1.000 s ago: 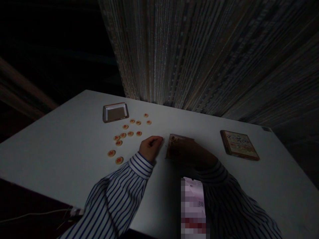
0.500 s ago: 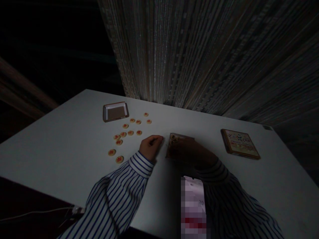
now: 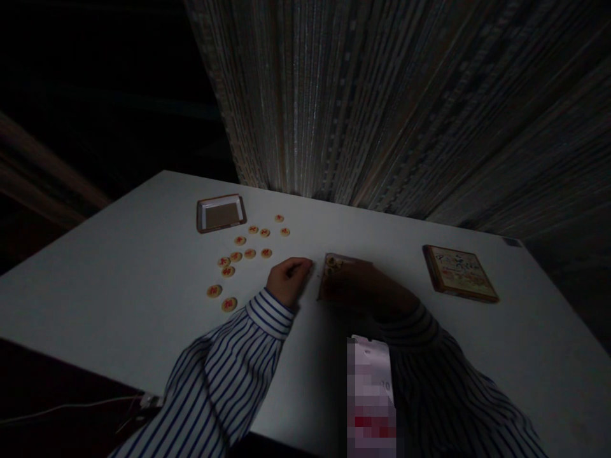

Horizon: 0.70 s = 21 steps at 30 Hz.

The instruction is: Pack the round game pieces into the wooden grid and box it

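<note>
My left hand (image 3: 289,280) rests on the white table (image 3: 143,254) with its fingers curled into a loose fist. Whether anything is inside them is hidden. To its left lie several round Chinese chess pieces (image 3: 228,304) with red characters, scattered face up. My right hand (image 3: 365,286) reaches over a small shallow box (image 3: 351,257) just right of the left hand. Pieces with dark characters (image 3: 331,261) show at the box's far left corner. Deep shadow hides the right fingers, so their grip is not visible.
An open tray (image 3: 198,217) with a brown floor stands at the far left. A flat box with a printed picture (image 3: 461,273) lies to the right. A partly pixelated phone (image 3: 372,350) is near the front edge. A string curtain (image 3: 305,95) hangs behind the table.
Both hands stay almost in place; the right hand shifts only slightly over the box. The scattered pieces and other boxes have not moved.
</note>
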Tool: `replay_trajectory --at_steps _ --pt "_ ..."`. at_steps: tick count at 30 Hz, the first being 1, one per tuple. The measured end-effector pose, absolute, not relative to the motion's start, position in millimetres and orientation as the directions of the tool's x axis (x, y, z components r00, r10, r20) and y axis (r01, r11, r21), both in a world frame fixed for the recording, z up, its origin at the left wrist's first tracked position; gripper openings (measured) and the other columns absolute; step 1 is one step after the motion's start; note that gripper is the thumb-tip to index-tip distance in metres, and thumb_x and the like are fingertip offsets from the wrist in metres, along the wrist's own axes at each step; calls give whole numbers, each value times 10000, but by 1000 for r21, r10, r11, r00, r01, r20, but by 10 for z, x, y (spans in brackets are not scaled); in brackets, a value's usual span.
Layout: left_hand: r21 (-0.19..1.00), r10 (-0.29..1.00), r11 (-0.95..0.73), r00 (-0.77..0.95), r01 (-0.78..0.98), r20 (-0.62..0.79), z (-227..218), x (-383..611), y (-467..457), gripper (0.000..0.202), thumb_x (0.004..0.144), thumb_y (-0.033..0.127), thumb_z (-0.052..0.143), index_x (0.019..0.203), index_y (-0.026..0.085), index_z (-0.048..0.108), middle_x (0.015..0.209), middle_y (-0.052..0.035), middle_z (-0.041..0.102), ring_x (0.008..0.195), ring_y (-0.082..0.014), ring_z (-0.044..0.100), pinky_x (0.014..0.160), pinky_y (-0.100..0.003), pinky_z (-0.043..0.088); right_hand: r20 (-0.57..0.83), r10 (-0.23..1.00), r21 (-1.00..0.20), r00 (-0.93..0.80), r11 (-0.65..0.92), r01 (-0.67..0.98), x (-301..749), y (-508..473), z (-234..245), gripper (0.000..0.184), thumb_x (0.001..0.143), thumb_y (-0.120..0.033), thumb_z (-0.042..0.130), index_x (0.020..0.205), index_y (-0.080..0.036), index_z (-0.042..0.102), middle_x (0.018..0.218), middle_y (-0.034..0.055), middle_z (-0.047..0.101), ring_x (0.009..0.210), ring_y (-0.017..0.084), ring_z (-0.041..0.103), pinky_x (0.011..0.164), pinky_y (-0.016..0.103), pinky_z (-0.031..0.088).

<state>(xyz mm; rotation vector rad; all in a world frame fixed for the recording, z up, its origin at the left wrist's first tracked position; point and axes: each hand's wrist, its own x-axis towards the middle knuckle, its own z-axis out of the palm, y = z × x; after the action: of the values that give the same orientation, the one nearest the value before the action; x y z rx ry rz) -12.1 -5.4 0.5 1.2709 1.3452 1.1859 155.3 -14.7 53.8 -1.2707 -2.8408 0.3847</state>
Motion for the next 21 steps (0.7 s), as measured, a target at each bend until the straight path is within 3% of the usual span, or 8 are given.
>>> replay_trajectory --at_steps 5,16,21 --pt "997 998 4 -58 80 1 -5 -117 -54 222 640 346 626 720 147 684 712 -53 698 661 -161 616 671 -281 488 -80 754 -199 -652 629 752 1593 -148 603 178 808 -287 498 799 -201 654 784 27 674 642 114 590 533 223 360" --pt "997 996 -13 -82 77 19 -16 -126 -48 239 611 364 653 710 149 687 661 -42 687 613 -145 603 627 -264 483 -124 826 -1 -550 555 832 1689 -89 624 213 819 -262 463 871 -195 659 764 67 689 638 163 626 507 242 356" --pt "997 996 -12 -89 80 19 -29 -125 -43 241 609 361 648 709 144 683 654 -42 682 600 -141 594 616 -262 478 -144 818 13 -557 564 825 1685 -97 651 195 805 -251 474 845 -191 654 751 62 683 614 148 612 497 239 320"
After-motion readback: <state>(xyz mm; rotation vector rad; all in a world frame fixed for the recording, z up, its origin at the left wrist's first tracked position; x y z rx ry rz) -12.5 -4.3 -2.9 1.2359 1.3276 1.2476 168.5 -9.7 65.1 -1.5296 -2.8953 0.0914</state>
